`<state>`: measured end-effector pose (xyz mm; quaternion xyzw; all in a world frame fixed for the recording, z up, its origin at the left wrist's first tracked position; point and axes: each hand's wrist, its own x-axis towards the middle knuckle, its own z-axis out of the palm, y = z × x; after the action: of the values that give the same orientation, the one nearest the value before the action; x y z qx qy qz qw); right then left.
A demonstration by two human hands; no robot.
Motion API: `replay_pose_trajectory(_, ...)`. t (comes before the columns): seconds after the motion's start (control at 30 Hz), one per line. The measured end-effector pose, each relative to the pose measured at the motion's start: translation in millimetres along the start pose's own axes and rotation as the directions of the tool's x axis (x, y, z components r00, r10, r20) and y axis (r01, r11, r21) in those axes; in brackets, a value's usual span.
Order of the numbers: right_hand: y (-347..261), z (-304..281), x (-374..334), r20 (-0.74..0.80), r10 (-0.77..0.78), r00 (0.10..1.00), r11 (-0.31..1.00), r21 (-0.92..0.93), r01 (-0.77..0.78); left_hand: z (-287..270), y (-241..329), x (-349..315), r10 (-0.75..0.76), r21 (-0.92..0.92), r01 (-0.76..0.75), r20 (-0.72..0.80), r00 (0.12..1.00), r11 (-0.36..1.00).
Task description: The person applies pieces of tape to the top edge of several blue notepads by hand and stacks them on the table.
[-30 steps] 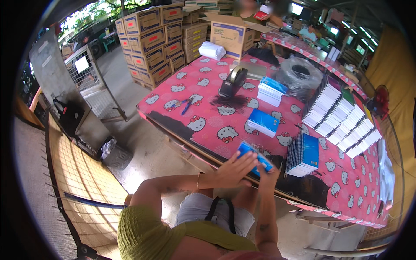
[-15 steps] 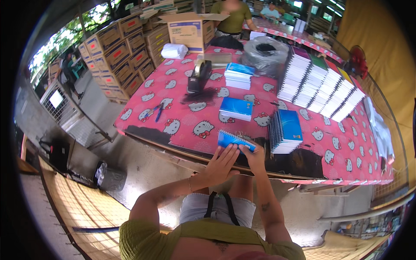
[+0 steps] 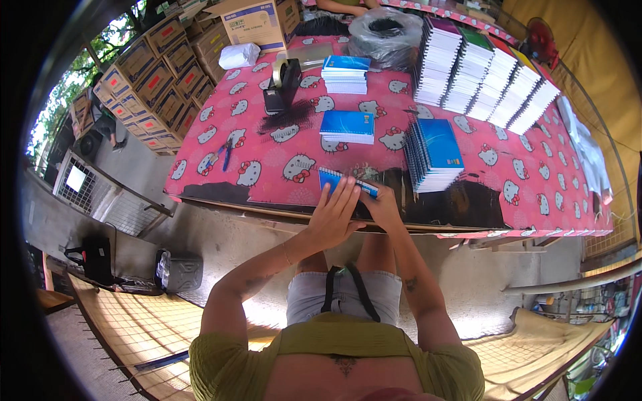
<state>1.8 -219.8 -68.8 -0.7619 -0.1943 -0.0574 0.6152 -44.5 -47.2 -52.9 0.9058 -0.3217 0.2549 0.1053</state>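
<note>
Near the front edge of the table lies a small blue spiral notebook (image 3: 327,177), partly covered by my hands. My left hand (image 3: 336,208) rests flat across it, fingers stretched out over the cover. My right hand (image 3: 383,206) grips its right end, with the thumb on top. Just beyond is a short stack of blue notebooks (image 3: 347,123). A taller stack of blue spiral notebooks (image 3: 436,145) stands to the right of my right hand, its coils facing left. Farther back sits another blue stack (image 3: 345,73).
A black tape dispenser (image 3: 281,90) and pens (image 3: 227,154) lie to the left on the pink patterned table (image 3: 264,190). Tall notebook stacks (image 3: 485,80) line the back right beside a plastic-wrapped coil (image 3: 386,37). Cartons (image 3: 150,80) are piled at left; a person's arms (image 3: 348,7) show behind.
The view has tilted downward, so the table appears higher. My left hand still lies on the notebook and my right still grips its end; the stacks keep their places.
</note>
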Motion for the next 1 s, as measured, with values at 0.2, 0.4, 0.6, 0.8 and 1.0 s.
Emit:
replay_pose_trajectory(0.2, 1, -6, -1, 0.05, 0.04, 0.998, 0.998, 0.042, -0.042, -9, 3, 28, -0.095, -0.006, 0.095, -0.024, 0.995, 0.995)
replay_pose_trajectory(0.4, 2, -2, 0, 0.001, -0.014, 1.0, 1.0, 0.017, 0.014, -22, -17, 37, -0.021, -0.061, 0.016, -0.086, 0.996, 0.998)
replay_pose_trajectory(0.6, -1, -1, -2, 0.025, 0.021, 0.999, 1.0, 0.018, -0.021, -27, -29, 49, 0.006, -0.177, -0.029, -0.129, 0.992, 0.984)
replay_pose_trajectory(0.8, 1, -4, -2, 0.024, -0.027, 0.999, 1.0, -0.01, 0.028, -19, -29, 48, -0.031, -0.176, 0.026, -0.025, 0.999, 0.984)
replay_pose_trajectory(1.0, -3, 2, -2, -0.042, 0.001, 0.999, 1.0, -0.006, -0.001, 12, 16, -9, -0.049, -0.071, 0.051, 0.023, 0.999, 0.996)
